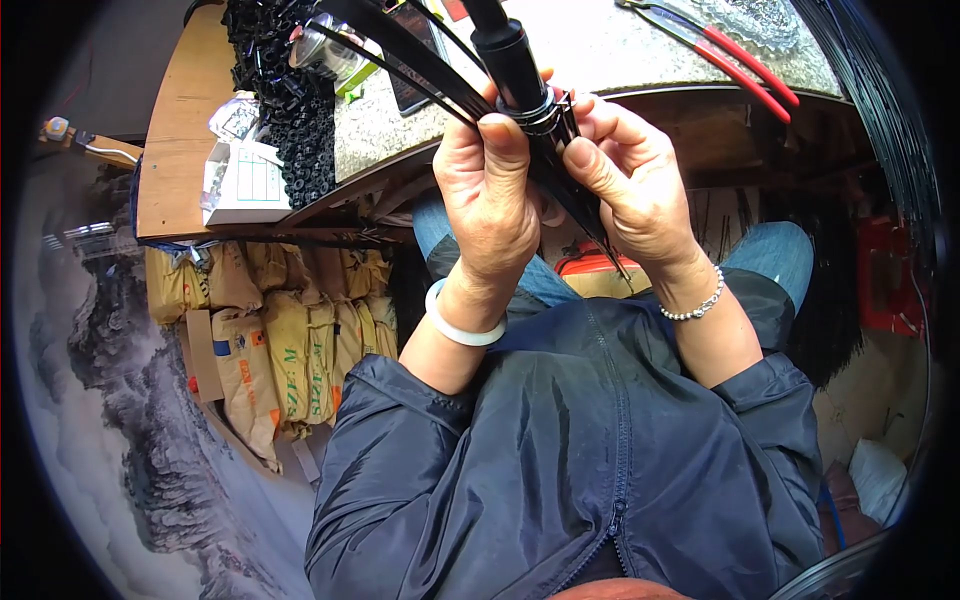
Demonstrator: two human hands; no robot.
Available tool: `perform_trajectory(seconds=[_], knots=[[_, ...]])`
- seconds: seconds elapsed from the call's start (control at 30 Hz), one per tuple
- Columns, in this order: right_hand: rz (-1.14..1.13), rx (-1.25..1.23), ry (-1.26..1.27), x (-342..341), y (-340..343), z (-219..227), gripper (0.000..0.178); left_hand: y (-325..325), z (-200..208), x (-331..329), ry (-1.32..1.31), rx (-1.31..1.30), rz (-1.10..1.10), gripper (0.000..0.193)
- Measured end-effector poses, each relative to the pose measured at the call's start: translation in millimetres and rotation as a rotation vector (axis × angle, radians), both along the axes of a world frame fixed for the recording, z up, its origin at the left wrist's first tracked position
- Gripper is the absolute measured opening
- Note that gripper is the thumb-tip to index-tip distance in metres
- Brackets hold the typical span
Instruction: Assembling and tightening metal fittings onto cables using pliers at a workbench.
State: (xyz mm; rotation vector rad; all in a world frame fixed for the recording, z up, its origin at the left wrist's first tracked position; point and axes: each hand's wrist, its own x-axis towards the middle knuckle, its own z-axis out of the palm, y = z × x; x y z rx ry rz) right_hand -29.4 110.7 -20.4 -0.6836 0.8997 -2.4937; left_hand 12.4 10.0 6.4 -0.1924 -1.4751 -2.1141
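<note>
Above my lap, at the table's front edge, both hands work on a black umbrella frame (512, 75). Its thick dark shaft slants up out of view, and thin ribs fan out to the upper left and hang down between my palms. My left hand (488, 195) is closed round several ribs, its thumb pressed beside the shaft's lower end. A ringed collar (541, 112) with wire round it sits at that end. From the other side, my right hand (635, 180) pinches at the collar with thumb and fingers. What lies exactly between those right fingertips is partly hidden.
Red-handled pliers (715, 50) lie on the speckled table (630, 55) at the right. A heap of small black parts (305, 140), a white box (248, 183) and a phone (415, 60) are at the left. Long black rods (880, 110) stand far right; sacks (290, 345) fill the floor beneath.
</note>
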Motion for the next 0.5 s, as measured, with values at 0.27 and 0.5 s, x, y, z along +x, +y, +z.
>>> perform_trajectory(seconds=[0.27,0.5], knots=[[0.001,0.009,0.034,-2.5,0.2,-1.7,0.020,-1.0,0.3,0.0,0.007,-0.065,0.020,0.052],[-0.012,0.042,0.036,-1.1,-3.0,-1.4,0.020,-0.2,0.9,-1.1,0.044,-0.024,-0.014,0.042]])
